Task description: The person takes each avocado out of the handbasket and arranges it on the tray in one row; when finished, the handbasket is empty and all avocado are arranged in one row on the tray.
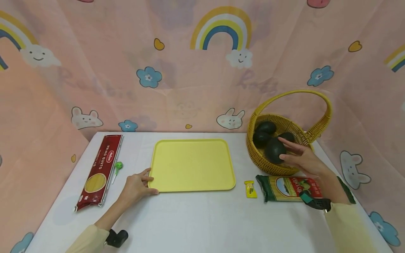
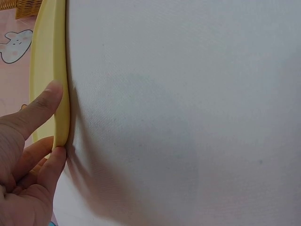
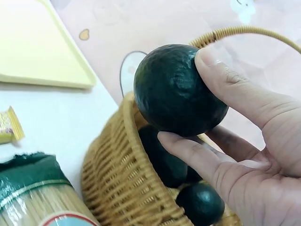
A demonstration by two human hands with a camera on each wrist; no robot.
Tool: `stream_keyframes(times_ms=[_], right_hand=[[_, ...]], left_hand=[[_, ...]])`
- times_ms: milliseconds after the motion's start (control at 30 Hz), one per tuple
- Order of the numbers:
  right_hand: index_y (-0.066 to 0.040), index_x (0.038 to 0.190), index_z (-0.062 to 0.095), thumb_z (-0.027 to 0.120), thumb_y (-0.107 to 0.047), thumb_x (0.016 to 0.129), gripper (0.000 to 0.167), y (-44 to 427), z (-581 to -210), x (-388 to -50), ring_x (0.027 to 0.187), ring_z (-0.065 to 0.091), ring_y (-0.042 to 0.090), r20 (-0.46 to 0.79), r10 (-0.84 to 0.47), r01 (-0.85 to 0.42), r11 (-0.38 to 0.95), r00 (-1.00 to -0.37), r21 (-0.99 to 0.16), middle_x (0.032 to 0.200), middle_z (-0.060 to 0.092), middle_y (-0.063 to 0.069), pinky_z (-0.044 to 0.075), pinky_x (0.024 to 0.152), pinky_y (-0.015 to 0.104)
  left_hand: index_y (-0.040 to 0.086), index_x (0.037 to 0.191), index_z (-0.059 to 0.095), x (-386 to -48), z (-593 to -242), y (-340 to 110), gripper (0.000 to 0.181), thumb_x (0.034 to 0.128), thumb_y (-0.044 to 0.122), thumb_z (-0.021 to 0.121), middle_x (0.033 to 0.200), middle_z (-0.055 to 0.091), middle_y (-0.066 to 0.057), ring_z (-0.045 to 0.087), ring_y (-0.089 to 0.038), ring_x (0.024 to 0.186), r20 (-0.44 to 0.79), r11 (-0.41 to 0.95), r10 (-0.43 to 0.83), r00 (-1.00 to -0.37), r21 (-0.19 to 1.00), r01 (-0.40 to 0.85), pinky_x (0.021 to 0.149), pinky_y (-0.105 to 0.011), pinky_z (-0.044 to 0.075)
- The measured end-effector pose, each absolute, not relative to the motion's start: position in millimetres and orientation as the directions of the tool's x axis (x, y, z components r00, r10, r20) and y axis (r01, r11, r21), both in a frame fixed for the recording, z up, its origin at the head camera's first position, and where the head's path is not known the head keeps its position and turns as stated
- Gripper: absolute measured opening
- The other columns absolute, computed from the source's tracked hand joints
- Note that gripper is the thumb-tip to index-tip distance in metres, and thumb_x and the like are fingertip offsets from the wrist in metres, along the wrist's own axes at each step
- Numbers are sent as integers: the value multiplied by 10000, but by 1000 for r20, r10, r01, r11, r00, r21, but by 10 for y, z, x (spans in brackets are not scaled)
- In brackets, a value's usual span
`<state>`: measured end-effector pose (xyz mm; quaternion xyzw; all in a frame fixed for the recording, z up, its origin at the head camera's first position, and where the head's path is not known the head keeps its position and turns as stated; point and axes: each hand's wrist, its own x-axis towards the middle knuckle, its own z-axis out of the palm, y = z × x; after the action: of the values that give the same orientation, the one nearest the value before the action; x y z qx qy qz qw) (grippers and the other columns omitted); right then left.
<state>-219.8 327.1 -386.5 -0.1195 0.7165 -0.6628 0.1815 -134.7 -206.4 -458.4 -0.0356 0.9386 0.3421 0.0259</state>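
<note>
Dark avocado [image 3: 176, 92] pinched in grip of right hand [image 1: 305, 160] over basket [image 1: 281, 170]; rounded sides could slip. Left hand [image 1: 136, 188] pinches tray [image 1: 193, 165] at 7 o'clock; tugging could skew it.

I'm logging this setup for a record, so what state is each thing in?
Yellow tray: face up
Left hand: pinching the tray's near-left corner
Right hand: holding one dark fruit
Held dark fruit: whole
Basket: upright, other dark fruits inside
Red pasta pack: lying flat, looks sealed
Green pasta pack: lying flat, partly hidden
Yellow candy: wrapped
Green lollipop: lying down
</note>
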Motion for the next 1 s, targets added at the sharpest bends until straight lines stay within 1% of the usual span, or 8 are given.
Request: stream_keyframes(times_ms=[300,367,467,533,600,767,867,1000], right_hand=[[-232,1469,409,537,30,952,593,3106,-3796,-2208,967,659,139,-93,-449,77,53,-889,-996,1201,586,-40,536,847,310],[-221,1472,405,549,19,950,592,3066,-3796,-2218,991,658,137,-91,-446,64,74,-890,-995,1268,539,-43,534,853,312],[-192,1487,372,564,1,947,605,3001,-3803,-2238,1012,643,115,-85,-448,40,110,-890,-993,1437,386,32,536,855,302],[-169,1495,352,562,3,947,611,2954,-3805,-2248,1009,639,110,-79,-458,28,117,-886,-993,1469,320,43,537,852,294],[-163,1497,347,558,14,946,615,2905,-3805,-2258,965,640,107,-75,-469,28,107,-880,-994,1411,400,69,540,846,298],[-176,1491,363,564,19,941,617,2779,-3804,-2281,952,654,126,-82,-482,45,88,-872,-995,1179,589,-46,542,840,294],[-159,1492,358,567,19,939,617,2698,-3815,-2298,1042,641,133,-81,-490,58,63,-868,-996,1256,570,-51,532,863,300],[-134,1496,340,585,13,931,633,2571,-3827,-2331,1095,618,122,-91,-482,71,58,-871,-996,1363,476,32,512,898,338]], left_hand=[[-97,1053,692,-1348,-4589,-2060,541,636,181,894,1377,510,-172,506,-400,1218,-68,763,-43,-997,642,-76,854,-373,528],[-94,1056,692,-1351,-4591,-2061,539,639,182,894,1379,509,-168,505,-401,1218,-72,765,-43,-996,639,-79,850,-370,528],[-95,1056,692,-1353,-4592,-2065,538,640,181,893,1381,508,-164,500,-403,1223,-74,766,-43,-996,638,-80,852,-377,525],[-96,1056,691,-1352,-4589,-2068,538,641,180,893,1383,506,-162,492,-403,1231,-75,767,-43,-996,637,-81,865,-387,518],[-101,1056,689,-1353,-4587,-2069,537,641,172,893,1386,504,-162,495,-397,1231,-77,762,-48,-996,642,-87,872,-388,518],[-103,1052,689,-1359,-4594,-2059,531,640,161,893,1386,504,-164,543,-368,1188,-76,755,-58,-995,649,-93,843,-359,535],[-99,1050,692,-1360,-4591,-2052,531,638,168,895,1385,505,-164,538,-375,1190,-76,759,-58,-995,644,-94,838,-357,536],[-98,1064,687,-1360,-4575,-2048,533,649,168,890,1395,497,-157,496,-388,1233,-97,754,-68,-993,646,-115,873,-377,522]])
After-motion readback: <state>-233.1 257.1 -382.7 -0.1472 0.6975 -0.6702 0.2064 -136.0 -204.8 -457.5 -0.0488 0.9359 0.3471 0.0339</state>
